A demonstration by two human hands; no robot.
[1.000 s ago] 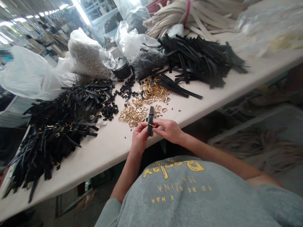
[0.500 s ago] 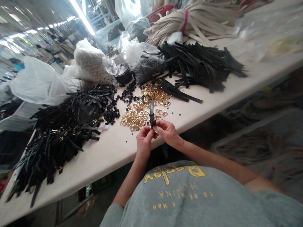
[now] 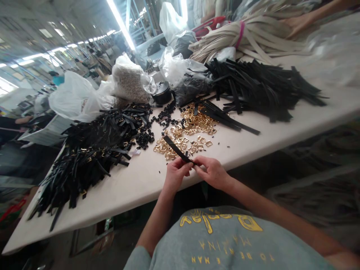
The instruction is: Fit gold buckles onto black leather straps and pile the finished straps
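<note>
A short black strap (image 3: 174, 147) is pinched between my two hands near the table's front edge, its free end pointing up and to the left. My left hand (image 3: 176, 175) grips it from the left, with thumb and fingertips closed on it. From the other side my right hand (image 3: 214, 173) pinches the strap's lower end; that end is partly hidden by the fingers. Just beyond the hands lie loose gold buckles (image 3: 198, 122). Small black loops (image 3: 144, 138) are heaped to the left of the buckles.
Black straps with gold buckles (image 3: 92, 150) are piled at the left, and plain black straps (image 3: 258, 86) at the right. Behind stand plastic bags (image 3: 129, 80), a dark lidded pot (image 3: 162, 93) and a beige strip bundle (image 3: 219, 39). Another person's hand (image 3: 298, 24) touches that bundle.
The strap has swung from upright to leaning left. The view has shifted, so the table's things sit farther right. Another person's hand has appeared at the beige bundle.
</note>
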